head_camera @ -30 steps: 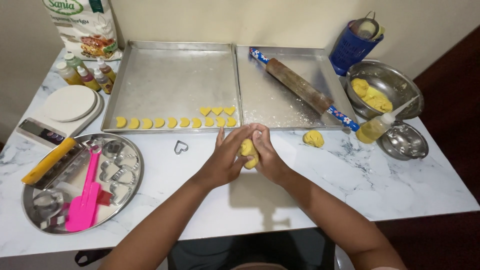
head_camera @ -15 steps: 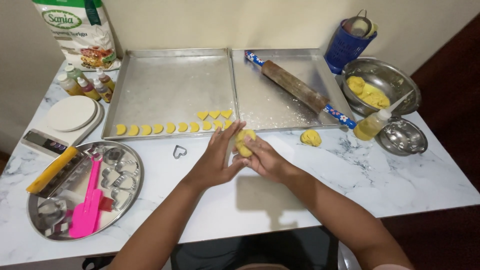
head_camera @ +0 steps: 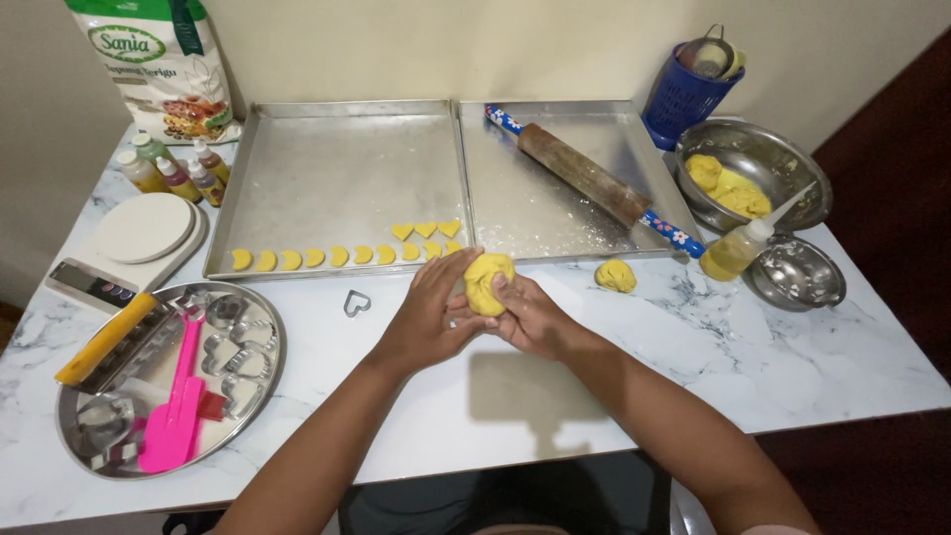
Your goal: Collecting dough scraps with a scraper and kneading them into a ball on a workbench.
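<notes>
- A lump of yellow dough (head_camera: 488, 282) sits between both hands above the tabletop (head_camera: 634, 347), just at 6 o'clock of the seam where the two baking trays meet
- The left hand (head_camera: 428, 322) has its grip cupped on the lump's left side, fingers spread up along it; the right hand (head_camera: 530, 315) presses in from the right and below, so both hands hold the same lump
- Done so far, judging by the left tray (head_camera: 337, 168): one row of yellow crescent pieces (head_camera: 302, 259) lies along its near edge, with three small heart pieces (head_camera: 425, 229) just at 12 o'clock of the row's right end; most of that tray is bare metal
- The right tray (head_camera: 584, 129) carries only a dusting of flour and the rolling pin (head_camera: 584, 176), lying slantwise from 11 o'clock to 5 o'clock
- Dough left to use: a small yellow piece (head_camera: 615, 274) on the tabletop at 3 o'clock of the hands, and more in the steel bowl (head_camera: 783, 163) at 2 o'clock
- A heart-shaped cutter (head_camera: 357, 302) lies alone at 9 o'clock of the hands; further cutters and a pink spatula (head_camera: 176, 406) rest on the round steel plate (head_camera: 267, 347) at 8 o'clock
- My reading: the lump in hand is unrolled, so only a small share of the cutting looks finished
</notes>
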